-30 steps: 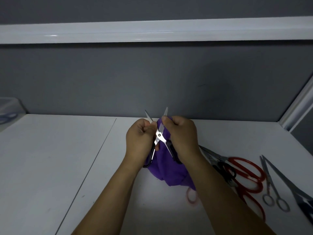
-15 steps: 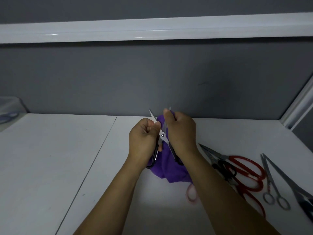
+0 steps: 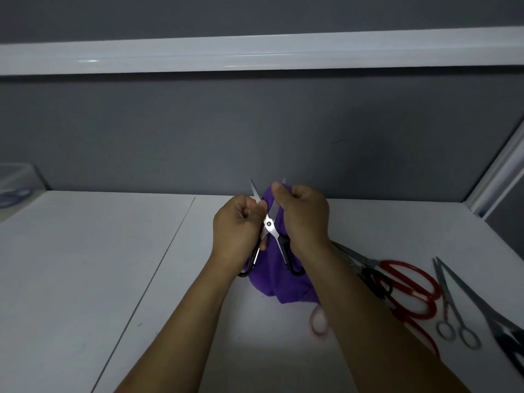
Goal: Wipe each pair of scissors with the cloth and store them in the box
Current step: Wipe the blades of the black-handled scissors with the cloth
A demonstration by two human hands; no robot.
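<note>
Change: over the last second the right thumb has slid up the blade it covers, so only the very tip now peeks out above it; the blades stand a little less far apart.
Left hand: fingers curled tight, gripping the black scissors by the left blade, with the thumb side close to the pivot.
Right hand: pinches the cloth round the right blade, thumb high near the tip.
Black scissors: held above the table between both hands, points up, blades crossed in an open X, handle loops hanging below the hands.
Cloth: purple, bunched behind and beneath the scissors; its lower folds droop toward the table. Whether it touches the surface cannot be told.
Box: clear, at the far left edge against the grey wall, well apart from the hands; something blue shows inside, too dim to make out.
Waiting pile: to the right of the right forearm lie red scissors, a steel-bladed pair partly under them, small steel scissors and long scissors near the right edge.
Pink loop: one handle ring shows beside the right forearm; the rest is hidden.
</note>
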